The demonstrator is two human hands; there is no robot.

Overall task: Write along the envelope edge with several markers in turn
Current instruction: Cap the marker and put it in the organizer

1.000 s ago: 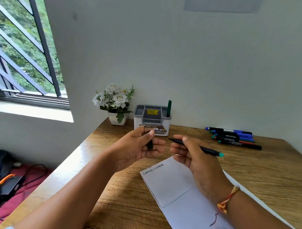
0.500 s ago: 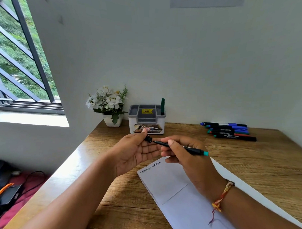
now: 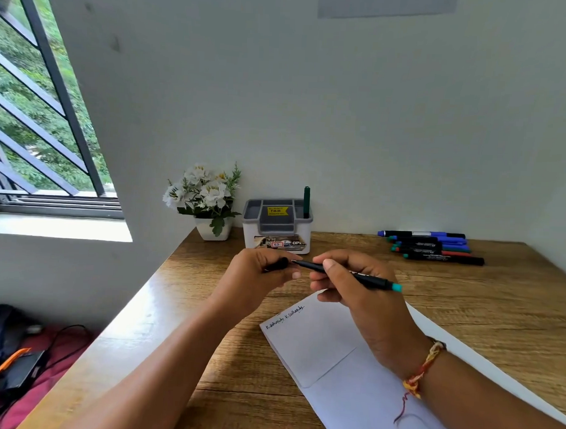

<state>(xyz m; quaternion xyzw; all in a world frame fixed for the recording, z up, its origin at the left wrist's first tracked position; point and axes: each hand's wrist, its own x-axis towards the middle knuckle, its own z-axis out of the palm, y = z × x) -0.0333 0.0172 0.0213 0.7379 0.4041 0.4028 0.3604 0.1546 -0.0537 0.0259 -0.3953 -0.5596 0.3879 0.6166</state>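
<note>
The left hand and the right hand hover above the desk, over the far end of the white envelope, which lies flat there. The left hand shows its knuckles, and its grip is curled around a black cap. The grip of the right hand pinches the black marker, with its tip pointing left, just beside the cap. Half a second ago the left palm faced more upward; now it is rolled over.

Bare desk lies open between organizer and marker pile; flowerpot crowds the organizer's left, perhaps touching.
</note>
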